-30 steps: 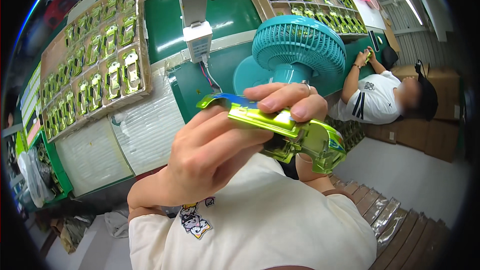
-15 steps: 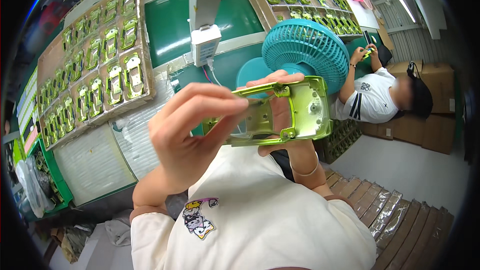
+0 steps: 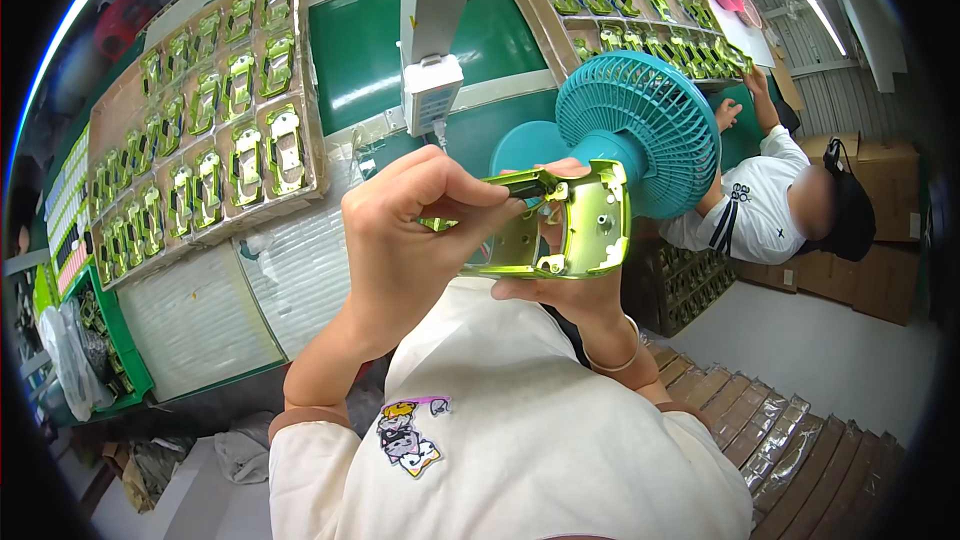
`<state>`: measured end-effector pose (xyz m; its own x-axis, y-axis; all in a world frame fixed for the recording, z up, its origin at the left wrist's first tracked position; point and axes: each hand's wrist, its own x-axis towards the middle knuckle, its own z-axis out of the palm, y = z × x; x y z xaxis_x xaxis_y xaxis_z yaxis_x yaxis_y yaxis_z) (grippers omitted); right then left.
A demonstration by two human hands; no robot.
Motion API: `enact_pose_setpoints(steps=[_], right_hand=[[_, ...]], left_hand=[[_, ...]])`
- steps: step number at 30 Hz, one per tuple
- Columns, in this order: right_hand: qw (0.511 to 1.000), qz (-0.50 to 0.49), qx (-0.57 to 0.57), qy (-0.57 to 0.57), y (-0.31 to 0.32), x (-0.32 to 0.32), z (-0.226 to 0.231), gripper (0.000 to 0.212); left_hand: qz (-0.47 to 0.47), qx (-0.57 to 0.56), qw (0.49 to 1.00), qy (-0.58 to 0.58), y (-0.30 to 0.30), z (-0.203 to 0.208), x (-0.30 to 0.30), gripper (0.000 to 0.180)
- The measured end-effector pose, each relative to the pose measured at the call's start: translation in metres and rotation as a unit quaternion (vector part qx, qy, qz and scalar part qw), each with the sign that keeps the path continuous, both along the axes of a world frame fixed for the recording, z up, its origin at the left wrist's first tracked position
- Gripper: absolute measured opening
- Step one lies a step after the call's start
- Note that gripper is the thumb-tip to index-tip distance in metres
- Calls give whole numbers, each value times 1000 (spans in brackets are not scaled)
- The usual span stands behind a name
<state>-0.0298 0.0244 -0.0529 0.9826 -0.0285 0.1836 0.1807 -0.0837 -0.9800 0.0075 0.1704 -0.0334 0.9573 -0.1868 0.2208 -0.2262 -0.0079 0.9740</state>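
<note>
A shiny lime-green plastic shell (image 3: pixel 597 225), shaped like a toy car body, is held up in front of my chest with its hollow inside and screw posts facing me. My right hand (image 3: pixel 585 302) grips it from behind and below, thumb at the lower edge and fingers over the upper edge. My left hand (image 3: pixel 425 225) is closed in a pinch at the shell's left part, by its upper side wall. A dark strip shows along that wall beside the fingertips. What the left fingers pinch, if anything, is too small or hidden to tell.
A teal fan (image 3: pixel 640 130) stands just beyond the shell. Divided cardboard trays (image 3: pixel 318 155) of similar green shells lie at left and far right. A metal post (image 3: pixel 430 10) with a white power strip (image 3: pixel 433 90) rises ahead. A co-worker (image 3: pixel 775 200) sits at right.
The shell has tilted, and a dark strip now shows on its upper wall. My left fingers have drawn together against it. The co-worker's hand has reached out to the far tray.
</note>
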Motion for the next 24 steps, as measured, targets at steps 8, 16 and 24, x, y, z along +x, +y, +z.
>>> enact_pose_setpoints(steps=[8,16,24], right_hand=[[990,32,-130,-35,-4,-3,4,75],[982,45,-154,-103,-4,-2,15,62],[995,87,-30,-38,-10,-7,7,64]], left_hand=[[-3,13,1000,15,-3,-6,-3,15],[51,263,951,-154,2,3,3,16],[-36,129,983,-129,-5,-17,7,20]])
